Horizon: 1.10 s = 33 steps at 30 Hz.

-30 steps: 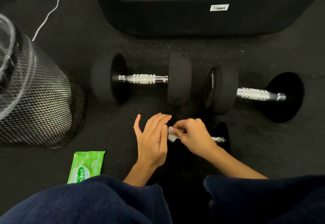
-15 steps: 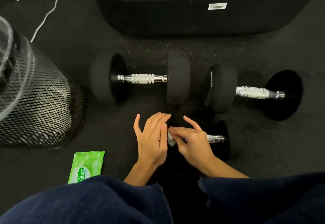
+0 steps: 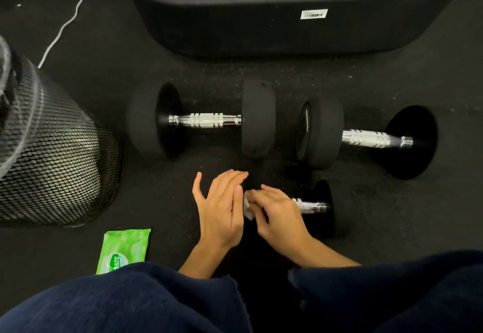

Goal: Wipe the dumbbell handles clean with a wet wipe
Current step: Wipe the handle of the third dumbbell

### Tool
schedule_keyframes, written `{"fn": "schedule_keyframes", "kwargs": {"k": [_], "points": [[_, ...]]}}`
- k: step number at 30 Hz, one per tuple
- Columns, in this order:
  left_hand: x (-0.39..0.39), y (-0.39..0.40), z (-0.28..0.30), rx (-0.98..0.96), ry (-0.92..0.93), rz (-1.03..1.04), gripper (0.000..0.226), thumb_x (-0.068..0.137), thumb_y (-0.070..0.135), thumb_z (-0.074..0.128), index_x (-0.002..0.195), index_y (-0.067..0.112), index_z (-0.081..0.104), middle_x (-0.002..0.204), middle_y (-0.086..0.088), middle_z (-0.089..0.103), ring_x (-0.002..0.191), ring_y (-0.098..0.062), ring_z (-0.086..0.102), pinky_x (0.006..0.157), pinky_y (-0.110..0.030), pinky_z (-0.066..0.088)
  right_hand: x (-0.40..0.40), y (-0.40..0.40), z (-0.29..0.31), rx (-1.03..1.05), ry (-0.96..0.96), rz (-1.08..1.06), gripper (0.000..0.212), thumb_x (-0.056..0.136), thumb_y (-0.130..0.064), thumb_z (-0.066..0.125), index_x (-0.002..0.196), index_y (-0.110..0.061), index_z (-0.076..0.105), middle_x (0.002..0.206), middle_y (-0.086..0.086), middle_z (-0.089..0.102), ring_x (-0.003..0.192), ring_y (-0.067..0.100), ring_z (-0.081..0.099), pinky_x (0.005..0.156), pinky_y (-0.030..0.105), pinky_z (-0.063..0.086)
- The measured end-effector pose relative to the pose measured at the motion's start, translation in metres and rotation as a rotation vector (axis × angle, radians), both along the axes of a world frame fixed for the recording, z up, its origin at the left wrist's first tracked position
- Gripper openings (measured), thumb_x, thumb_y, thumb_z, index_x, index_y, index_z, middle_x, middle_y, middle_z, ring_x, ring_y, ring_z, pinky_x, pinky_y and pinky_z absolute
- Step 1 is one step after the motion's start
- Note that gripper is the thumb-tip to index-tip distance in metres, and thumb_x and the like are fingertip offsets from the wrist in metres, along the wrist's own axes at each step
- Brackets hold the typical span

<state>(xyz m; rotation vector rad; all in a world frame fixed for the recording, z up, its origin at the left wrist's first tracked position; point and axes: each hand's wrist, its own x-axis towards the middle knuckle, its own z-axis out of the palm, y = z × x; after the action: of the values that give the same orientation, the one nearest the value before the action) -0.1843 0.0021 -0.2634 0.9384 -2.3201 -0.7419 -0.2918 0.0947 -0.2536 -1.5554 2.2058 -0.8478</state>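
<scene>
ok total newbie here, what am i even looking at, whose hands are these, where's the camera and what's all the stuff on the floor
No machine here: these are a person's two bare hands, seen from a camera worn on their head, looking down past their dark blue sleeves. On the black floor lie three dumbbells: a big one at the left, another at the right, and a small one nearest the person. The right hand holds a white wet wipe on the small dumbbell's chrome handle. The left hand rests open beside it. The green wipes packet lies at the lower left, next to a black mesh bin. A large black machine base sits behind.
</scene>
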Motion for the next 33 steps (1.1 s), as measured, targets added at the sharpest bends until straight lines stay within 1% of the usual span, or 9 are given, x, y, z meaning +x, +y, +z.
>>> {"fn": "schedule_keyframes", "kwargs": {"k": [3,5,9,13,19,21,23,29,33], "points": [[0.000,-0.002,0.002,0.003,-0.018,-0.006,0.040,0.102,0.025,0.032,0.120,0.020,0.068,0.124,0.010,0.067,0.123,-0.004,0.055,0.119,-0.056,0.011,-0.002,0.013,-0.010,-0.077,0.147,0.131,0.031,0.089,-0.016,0.054,0.115,-0.011,0.070,0.119,0.003,0.070,0.114,0.012,0.063,0.109,0.030,0.038],[0.001,-0.003,0.002,0.000,-0.026,-0.017,0.040,0.102,0.025,0.032,0.120,0.020,0.068,0.124,0.010,0.066,0.124,-0.004,0.055,0.119,-0.056,0.010,-0.010,0.021,-0.017,-0.149,0.206,0.203,0.031,0.089,-0.016,0.057,0.117,-0.012,0.069,0.125,0.002,0.067,0.121,0.011,0.059,0.111,0.035,0.038],[0.002,-0.001,0.002,0.013,-0.011,-0.014,0.040,0.102,0.026,0.032,0.122,0.020,0.067,0.125,0.011,0.066,0.125,-0.002,0.054,0.118,-0.057,0.012,-0.018,0.013,-0.012,-0.159,0.046,0.052,0.023,0.085,-0.014,0.071,0.107,-0.018,0.074,0.113,-0.006,0.072,0.112,0.003,0.063,0.111,0.040,0.038],[0.003,-0.001,0.001,0.000,-0.004,-0.020,0.040,0.102,0.025,0.033,0.121,0.019,0.067,0.125,0.010,0.066,0.125,-0.003,0.054,0.118,-0.058,0.013,-0.011,0.015,-0.015,-0.133,0.091,0.158,0.027,0.087,-0.014,0.061,0.112,-0.014,0.072,0.118,0.000,0.070,0.117,0.009,0.061,0.114,0.033,0.032],[0.001,0.000,0.001,0.019,0.000,-0.003,0.040,0.102,0.026,0.032,0.121,0.021,0.067,0.125,0.012,0.066,0.125,-0.001,0.053,0.118,-0.057,0.012,-0.017,0.012,-0.010,-0.145,0.089,0.135,0.025,0.082,-0.011,0.067,0.106,-0.013,0.075,0.112,0.000,0.073,0.111,0.009,0.065,0.107,0.036,0.042],[0.000,-0.002,0.001,0.011,-0.002,-0.006,0.040,0.102,0.025,0.033,0.120,0.021,0.067,0.124,0.011,0.066,0.124,-0.002,0.054,0.118,-0.057,0.013,-0.010,0.014,-0.010,-0.127,0.108,0.201,0.030,0.085,-0.015,0.059,0.111,-0.012,0.073,0.119,0.003,0.070,0.117,0.012,0.061,0.110,0.032,0.038],[0.002,-0.002,0.002,0.007,-0.005,-0.018,0.039,0.102,0.025,0.033,0.121,0.021,0.067,0.125,0.012,0.066,0.125,-0.001,0.053,0.118,-0.056,0.012,-0.017,0.025,-0.011,-0.142,0.121,0.263,0.029,0.084,-0.011,0.064,0.112,-0.015,0.073,0.126,0.001,0.066,0.125,0.011,0.056,0.110,0.034,0.038],[0.000,0.000,0.002,0.028,-0.006,0.002,0.040,0.102,0.025,0.032,0.120,0.021,0.067,0.124,0.012,0.066,0.124,-0.002,0.054,0.118,-0.056,0.012,-0.017,0.016,-0.011,-0.169,0.054,0.098,0.034,0.074,-0.001,0.077,0.105,-0.014,0.075,0.115,0.000,0.072,0.114,0.009,0.064,0.108,0.037,0.041],[0.002,-0.001,0.002,0.007,-0.003,-0.017,0.039,0.102,0.024,0.033,0.121,0.020,0.067,0.125,0.011,0.066,0.125,-0.002,0.054,0.118,-0.056,0.012,-0.015,0.026,-0.012,-0.129,0.080,0.225,0.030,0.085,-0.011,0.059,0.112,-0.016,0.072,0.126,0.000,0.066,0.125,0.010,0.055,0.112,0.030,0.035]]}}
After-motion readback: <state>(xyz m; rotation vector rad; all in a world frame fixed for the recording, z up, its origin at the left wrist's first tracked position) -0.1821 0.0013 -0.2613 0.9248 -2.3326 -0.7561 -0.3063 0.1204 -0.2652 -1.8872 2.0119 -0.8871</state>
